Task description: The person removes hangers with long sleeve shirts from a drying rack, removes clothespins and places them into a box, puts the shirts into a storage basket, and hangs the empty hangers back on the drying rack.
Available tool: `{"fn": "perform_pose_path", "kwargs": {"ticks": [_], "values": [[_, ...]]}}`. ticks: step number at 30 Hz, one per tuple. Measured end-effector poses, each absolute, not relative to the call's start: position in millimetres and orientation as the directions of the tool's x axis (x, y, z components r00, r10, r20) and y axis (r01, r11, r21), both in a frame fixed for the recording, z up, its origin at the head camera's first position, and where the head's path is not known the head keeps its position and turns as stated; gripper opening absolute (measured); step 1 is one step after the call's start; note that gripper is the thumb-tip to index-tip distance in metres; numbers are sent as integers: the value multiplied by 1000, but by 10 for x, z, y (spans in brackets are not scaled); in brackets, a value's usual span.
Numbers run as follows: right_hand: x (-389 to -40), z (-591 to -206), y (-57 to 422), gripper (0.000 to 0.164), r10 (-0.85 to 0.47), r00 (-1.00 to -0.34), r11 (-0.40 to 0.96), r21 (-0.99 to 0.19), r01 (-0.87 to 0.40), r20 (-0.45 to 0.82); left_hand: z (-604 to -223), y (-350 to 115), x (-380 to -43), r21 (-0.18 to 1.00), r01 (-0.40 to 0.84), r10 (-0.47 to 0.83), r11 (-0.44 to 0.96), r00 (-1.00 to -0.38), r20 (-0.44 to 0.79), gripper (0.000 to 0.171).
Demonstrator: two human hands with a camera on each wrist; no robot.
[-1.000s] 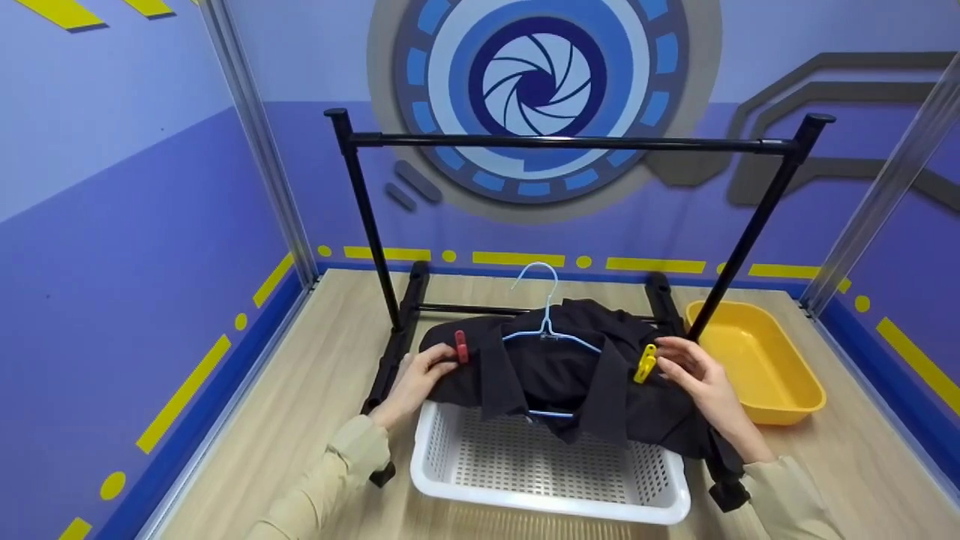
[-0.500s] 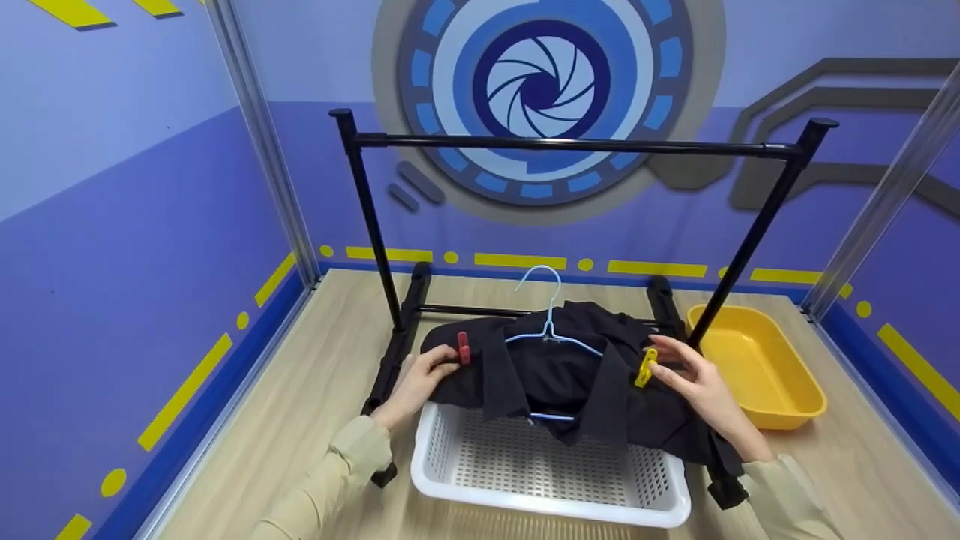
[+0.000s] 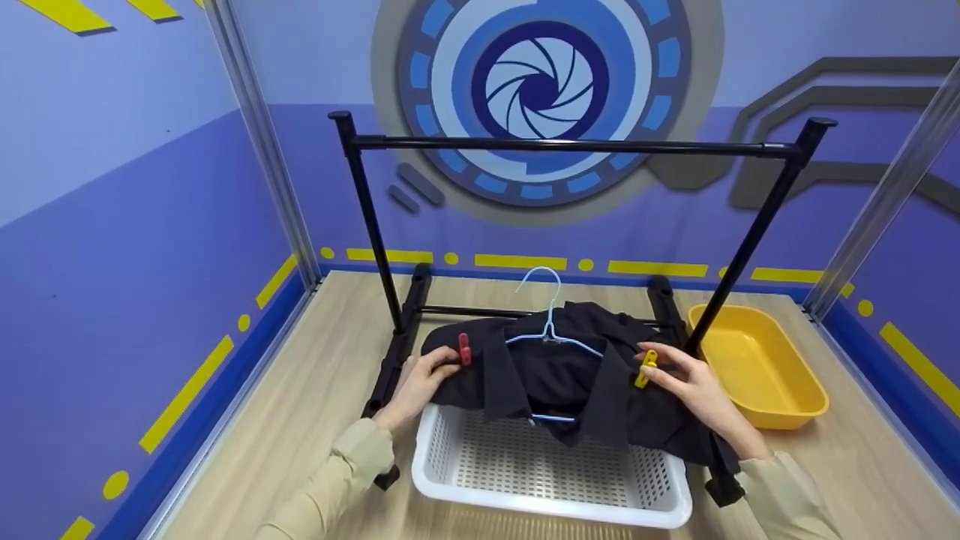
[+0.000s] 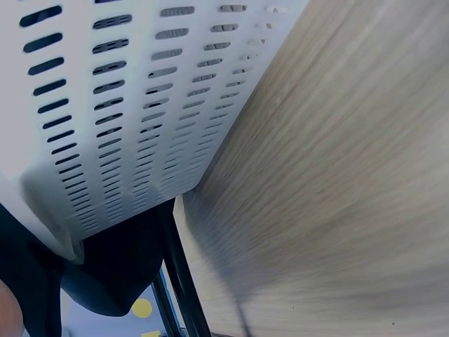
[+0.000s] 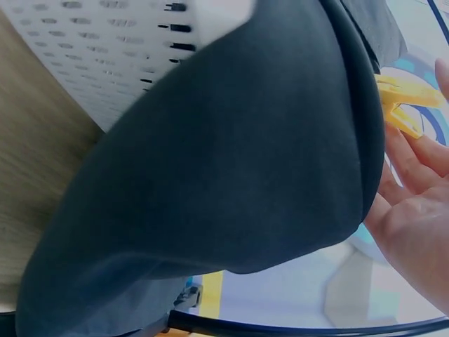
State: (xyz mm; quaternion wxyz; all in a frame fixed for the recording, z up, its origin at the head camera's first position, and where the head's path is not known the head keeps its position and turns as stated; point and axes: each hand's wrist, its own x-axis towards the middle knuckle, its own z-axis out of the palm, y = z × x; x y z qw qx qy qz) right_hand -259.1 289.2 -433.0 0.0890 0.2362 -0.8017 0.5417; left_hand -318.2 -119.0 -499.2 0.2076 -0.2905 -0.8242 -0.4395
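Note:
A black collared shirt (image 3: 555,371) lies over the back of a white basket (image 3: 551,501), with a light blue wire hanger (image 3: 551,300) inside its neck. A red clothespin (image 3: 464,350) is clipped on its left shoulder and a yellow clothespin (image 3: 646,369) on its right. My left hand (image 3: 421,381) pinches the shirt's shoulder beside the red clothespin. Thumb and fingers of my right hand (image 3: 697,386) are around the yellow clothespin. In the right wrist view the fingers of my right hand (image 5: 414,196) lie under the levers of the yellow clothespin (image 5: 408,98).
A black clothes rack (image 3: 570,145) stands behind and around the basket, its crossbar high above the shirt. To the right is a yellow bin (image 3: 754,364). Blue and purple panels (image 3: 315,187) enclose the wooden table (image 3: 292,367).
My right hand has moved left onto the yellow clothespin, its thumb now overlapping the clothespin. The left hand keeps its place on the shirt.

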Motion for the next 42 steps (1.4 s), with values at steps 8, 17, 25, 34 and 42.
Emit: {"fn": "perform_pose_path", "kwargs": {"ticks": [8, 17, 25, 34, 42], "values": [[-2598, -4348, 2883, 28, -271, -860, 298, -811, -503, 433, -5007, -1176, -3181, 592, 658, 284, 465, -744, 604, 8], [-2605, -4365, 2899, 22, -265, -859, 316, -803, -506, 437, -5001, -1168, -3186, 602, 646, 288, 469, -756, 588, 9], [-2579, -4352, 2910, 20, -237, -857, 339, -788, -515, 458, -5000, -1173, -3180, 604, 649, 288, 463, -754, 590, 9], [-2561, -4343, 2924, 17, -189, -835, 337, -764, -550, 517, -4985, -1175, -3150, 617, 648, 282, 446, -756, 591, 11], [-2541, -4337, 2919, 15, -116, -841, 367, -765, -530, 528, -4990, -1172, -3134, 651, 627, 287, 429, -778, 559, 11]]}}
